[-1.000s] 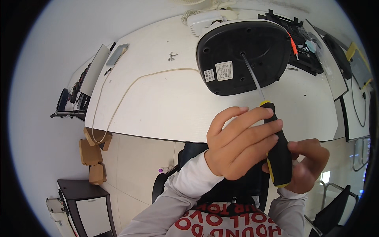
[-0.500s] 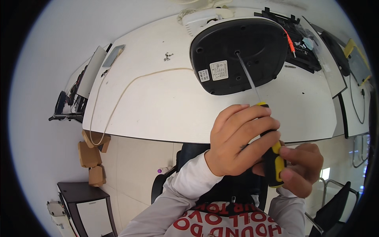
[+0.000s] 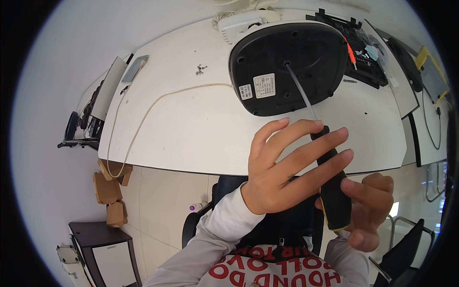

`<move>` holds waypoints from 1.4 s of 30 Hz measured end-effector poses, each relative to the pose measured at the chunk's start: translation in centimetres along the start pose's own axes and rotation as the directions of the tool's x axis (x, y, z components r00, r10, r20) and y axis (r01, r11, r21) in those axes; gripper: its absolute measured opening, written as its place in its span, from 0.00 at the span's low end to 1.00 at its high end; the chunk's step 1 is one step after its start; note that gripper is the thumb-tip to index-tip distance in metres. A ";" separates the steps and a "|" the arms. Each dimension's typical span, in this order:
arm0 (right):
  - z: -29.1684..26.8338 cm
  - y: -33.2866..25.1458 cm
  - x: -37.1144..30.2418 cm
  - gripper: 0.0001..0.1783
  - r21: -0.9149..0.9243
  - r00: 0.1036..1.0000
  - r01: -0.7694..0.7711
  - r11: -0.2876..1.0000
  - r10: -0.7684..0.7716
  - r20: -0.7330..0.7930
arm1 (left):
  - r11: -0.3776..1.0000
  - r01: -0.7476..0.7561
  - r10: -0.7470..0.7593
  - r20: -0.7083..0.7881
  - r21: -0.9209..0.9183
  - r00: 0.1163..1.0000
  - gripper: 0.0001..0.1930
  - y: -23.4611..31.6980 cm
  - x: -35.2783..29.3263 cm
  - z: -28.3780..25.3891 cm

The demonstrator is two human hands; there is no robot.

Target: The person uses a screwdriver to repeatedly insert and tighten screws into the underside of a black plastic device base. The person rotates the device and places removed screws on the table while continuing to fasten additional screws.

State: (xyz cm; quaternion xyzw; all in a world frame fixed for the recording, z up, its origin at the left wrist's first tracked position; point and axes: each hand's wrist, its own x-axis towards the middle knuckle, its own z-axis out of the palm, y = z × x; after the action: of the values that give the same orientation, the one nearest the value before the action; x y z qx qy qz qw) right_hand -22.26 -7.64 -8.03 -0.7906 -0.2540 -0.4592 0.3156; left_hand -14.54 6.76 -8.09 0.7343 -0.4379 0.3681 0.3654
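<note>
Screwdriver (image 3: 337, 208) set tip-first in the black base (image 3: 270, 55) on the counter (image 3: 201, 129).
Left of the base, screws (image 3: 200, 70) are scattered; on its near side, the handle (image 3: 335, 186) is crossed by the left hand (image 3: 282, 172), fingers spread, and pinched by the right hand (image 3: 370, 196).

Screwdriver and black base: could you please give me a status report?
Left hand spread over screwdriver handle, right hand gripping near its end. Shaft reaching into black base. Loose screws left of base, away from shaft.

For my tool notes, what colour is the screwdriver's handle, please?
The handle is mostly black with yellow edging, in the head view.
</note>
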 end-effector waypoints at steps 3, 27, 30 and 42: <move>0.0 0.3 -0.5 0.24 -0.055 1.000 -0.020 0.998 0.020 -0.007 | 0.999 0.005 -0.007 -0.063 -0.037 0.998 0.19 -0.2 -0.4 0.2; -0.2 -0.1 -0.5 0.29 -0.135 0.998 0.010 0.991 -0.002 0.061 | 0.999 0.008 -0.013 -0.140 -0.036 0.990 0.09 -0.1 -0.8 0.4; 0.4 -0.1 -0.9 0.30 -0.124 1.000 0.007 0.992 -0.005 0.018 | 0.999 -0.027 0.023 -0.130 -0.026 0.991 0.08 -0.1 -1.0 0.4; -0.9 1.0 -1.0 0.25 -0.042 0.971 0.200 0.979 -0.193 0.140 | 0.995 -0.041 0.043 -0.026 0.096 0.999 0.17 0.0 -0.7 -0.5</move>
State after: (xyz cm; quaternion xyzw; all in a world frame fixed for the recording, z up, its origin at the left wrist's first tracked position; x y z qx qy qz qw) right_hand -22.50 -9.10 -8.80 -0.7994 -0.3388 -0.4404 0.2283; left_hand -14.87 7.47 -8.52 0.7362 -0.4300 0.4066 0.3284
